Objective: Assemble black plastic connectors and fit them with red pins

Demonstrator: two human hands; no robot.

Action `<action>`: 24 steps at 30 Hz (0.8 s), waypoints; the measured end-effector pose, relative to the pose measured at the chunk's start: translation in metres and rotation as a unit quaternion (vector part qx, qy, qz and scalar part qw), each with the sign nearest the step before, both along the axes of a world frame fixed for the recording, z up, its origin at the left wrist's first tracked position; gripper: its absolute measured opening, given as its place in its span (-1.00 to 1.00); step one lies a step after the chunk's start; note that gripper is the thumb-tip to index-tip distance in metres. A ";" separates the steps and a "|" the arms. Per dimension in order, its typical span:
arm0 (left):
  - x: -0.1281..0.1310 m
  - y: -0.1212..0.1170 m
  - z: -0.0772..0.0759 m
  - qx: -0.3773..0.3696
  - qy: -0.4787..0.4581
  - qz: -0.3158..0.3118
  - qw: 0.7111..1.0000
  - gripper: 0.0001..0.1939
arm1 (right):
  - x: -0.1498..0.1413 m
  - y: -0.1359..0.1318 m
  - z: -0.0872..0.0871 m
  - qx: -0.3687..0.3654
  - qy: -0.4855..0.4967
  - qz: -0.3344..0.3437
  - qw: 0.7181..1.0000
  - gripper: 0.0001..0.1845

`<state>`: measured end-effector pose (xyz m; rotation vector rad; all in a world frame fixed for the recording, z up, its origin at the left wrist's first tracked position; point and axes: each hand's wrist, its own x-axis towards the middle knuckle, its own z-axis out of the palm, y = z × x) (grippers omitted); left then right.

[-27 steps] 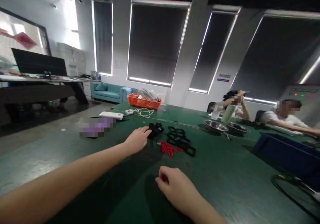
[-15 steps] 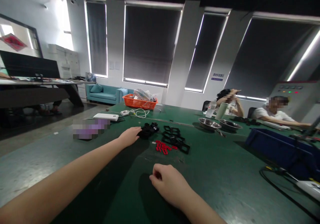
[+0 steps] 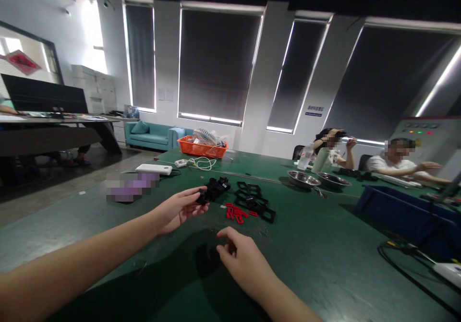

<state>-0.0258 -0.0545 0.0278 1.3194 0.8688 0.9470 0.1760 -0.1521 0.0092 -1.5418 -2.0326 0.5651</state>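
Note:
My left hand (image 3: 179,211) is closed on a small black plastic part (image 3: 203,196), pinched between thumb and fingers above the table. Just beyond it lies a pile of black parts (image 3: 217,186). My right hand (image 3: 247,257) hovers nearer to me, thumb and forefinger apart, with nothing visible in it. In front of that hand is a loose cluster of small red pieces (image 3: 236,213). Several flat black frames (image 3: 267,213) lie to the right of the pile, partly overlapping.
On the green table (image 3: 317,259) are a white power bank (image 3: 154,169), a blurred purple item (image 3: 133,186), an orange basket (image 3: 201,148), metal bowls (image 3: 303,180) and a bottle (image 3: 305,157). A blue bin (image 3: 406,216) and cables (image 3: 399,276) stand right. Two people sit beyond.
My left hand has come back from the black pile and turned, now with a black part in its fingers. My right hand's thumb and forefinger have spread apart.

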 end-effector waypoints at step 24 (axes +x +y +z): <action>0.011 -0.048 -0.026 -0.033 0.001 -0.151 0.988 -0.55 | 0.000 -0.004 0.002 0.087 0.156 0.031 0.983 -0.57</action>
